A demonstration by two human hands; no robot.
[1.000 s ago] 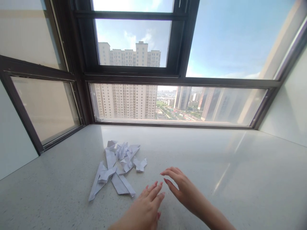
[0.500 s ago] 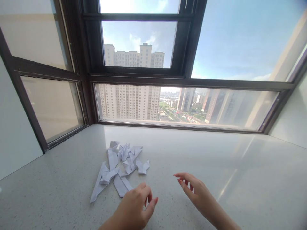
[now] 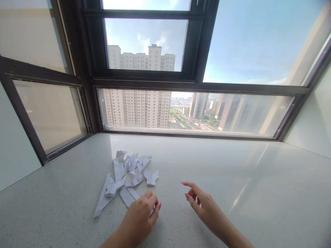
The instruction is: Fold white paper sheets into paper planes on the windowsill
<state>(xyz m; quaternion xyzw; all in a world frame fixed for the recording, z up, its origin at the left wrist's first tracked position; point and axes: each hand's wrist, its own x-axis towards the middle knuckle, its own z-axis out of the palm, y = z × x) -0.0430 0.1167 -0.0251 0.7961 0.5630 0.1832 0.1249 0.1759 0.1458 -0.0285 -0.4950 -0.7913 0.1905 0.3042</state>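
From the head view, a pile of folded paper pieces (image 3: 126,179) lies on the pale speckled sill (image 3: 232,179) below the dark-framed window (image 3: 144,81), towards the left. The left hand (image 3: 139,218) is curled loosely with its fingers bent inward, covering the near end of the closest paper strip (image 3: 130,195); whether it grips that strip cannot be told. The right hand (image 3: 203,205) is to the right, apart from the papers, half open with fingers curved and holding nothing.

White folded paper pieces (image 3: 128,177) lie heaped flat on the speckled sill (image 3: 232,193).
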